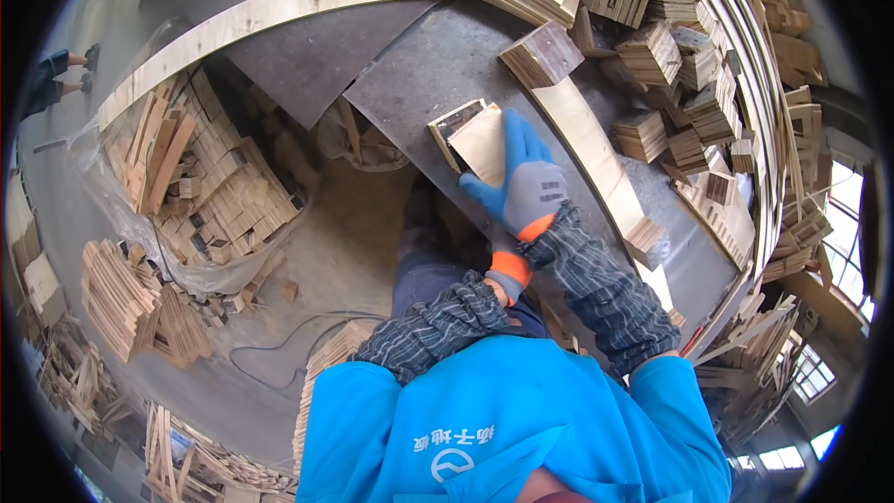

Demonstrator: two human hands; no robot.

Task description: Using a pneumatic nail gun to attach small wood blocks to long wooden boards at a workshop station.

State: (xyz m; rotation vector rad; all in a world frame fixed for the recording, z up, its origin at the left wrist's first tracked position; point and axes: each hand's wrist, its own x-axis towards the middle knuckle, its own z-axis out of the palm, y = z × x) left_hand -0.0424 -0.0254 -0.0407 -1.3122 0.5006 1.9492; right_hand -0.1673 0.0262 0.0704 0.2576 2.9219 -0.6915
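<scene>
My right hand (521, 182), in a blue and grey glove with an orange cuff, grips a small stack of thin wooden pieces (470, 135). The stack sits at the near edge of a grey metal table (419, 65). The fingers lie over its top and the thumb presses its near side. My left hand (507, 265) is tucked under the right wrist at the table's edge. Only its orange cuff and a bit of glove show, so its fingers are hidden. Both forearms wear dark plaid sleeves.
A second bundle of wood pieces (542, 54) lies farther back on the table, beside a long pale plank (596, 158). Many stacked blocks (670, 65) crowd the right side. A plastic-lined sack of offcuts (214, 177) and a cable (270, 340) are on the floor at left. Another person (47, 79) is at far left.
</scene>
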